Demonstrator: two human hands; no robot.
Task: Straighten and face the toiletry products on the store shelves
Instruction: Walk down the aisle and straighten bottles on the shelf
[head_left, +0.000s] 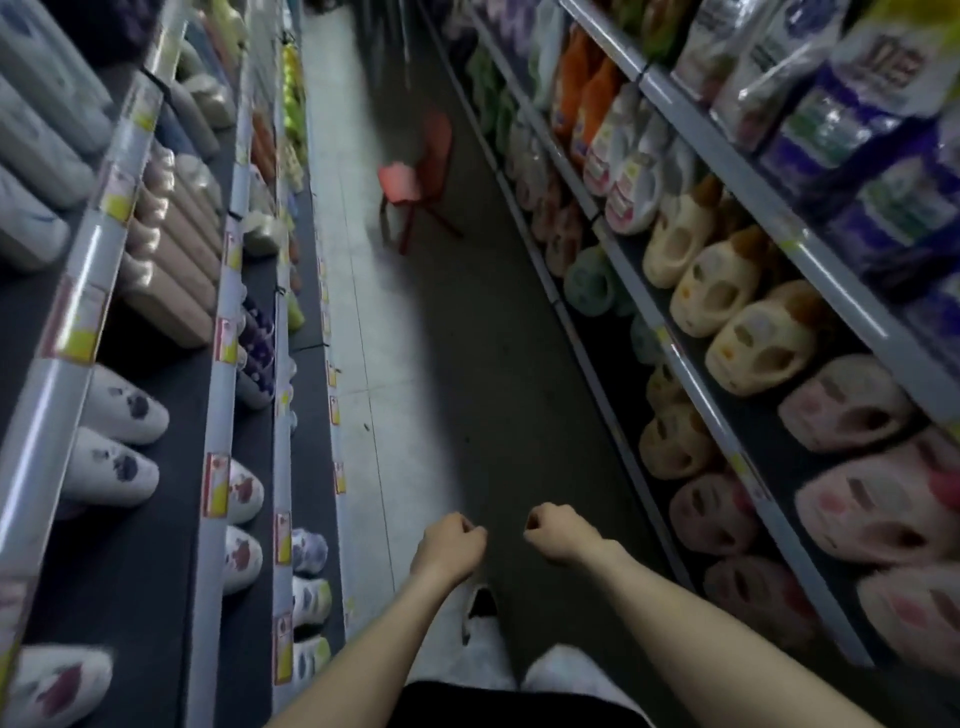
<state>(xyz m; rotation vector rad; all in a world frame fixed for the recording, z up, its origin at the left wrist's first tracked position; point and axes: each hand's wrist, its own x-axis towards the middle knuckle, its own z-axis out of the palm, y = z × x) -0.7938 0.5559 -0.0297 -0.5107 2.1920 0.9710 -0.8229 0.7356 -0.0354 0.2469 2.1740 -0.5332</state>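
I look down a narrow store aisle, and the picture is blurred. My left hand (449, 540) and my right hand (556, 532) hang in loose fists over the floor in the middle of the aisle, holding nothing and touching no product. The shelves on the left (218, 332) carry white bottles (122, 436) with dark labels and beige bottles (171, 249). On the shelves to the right (691, 374) stand cream jugs (758, 345) with handles, pink jugs (878, 506) and purple refill bags (893, 171).
A small red plastic chair (415, 182) stands in the aisle ahead, near the right shelves. The tiled floor (395, 395) runs between the two shelf rows. My feet in white shoes (483, 629) show below my hands.
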